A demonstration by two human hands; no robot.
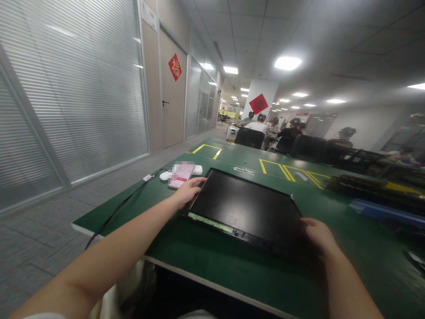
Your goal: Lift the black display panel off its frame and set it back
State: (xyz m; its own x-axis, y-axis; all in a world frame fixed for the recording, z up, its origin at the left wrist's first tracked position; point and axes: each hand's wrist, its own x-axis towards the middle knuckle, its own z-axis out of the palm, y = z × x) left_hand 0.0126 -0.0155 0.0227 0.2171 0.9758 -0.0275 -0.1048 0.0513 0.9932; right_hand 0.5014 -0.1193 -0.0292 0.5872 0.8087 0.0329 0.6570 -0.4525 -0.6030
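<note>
A flat black display panel point(245, 204) lies face up over the green table in front of me, slightly tilted in view. Along its near edge a green circuit-board strip point(210, 223) shows at the left. My left hand point(190, 191) grips the panel's left edge, fingers curled round its far left side. At the right edge my right hand point(317, 232) holds on, the fingers partly hidden under the panel. Whether the panel rests on the table or is lifted a little, I cannot tell.
A phone point(181, 176) lies left of the panel beside white rounded items point(164, 176) and a black cable point(128, 199). Yellow tape point(287, 173) marks the green table point(156, 239). Dark and blue parts point(381, 212) are at the right. Several people sit beyond.
</note>
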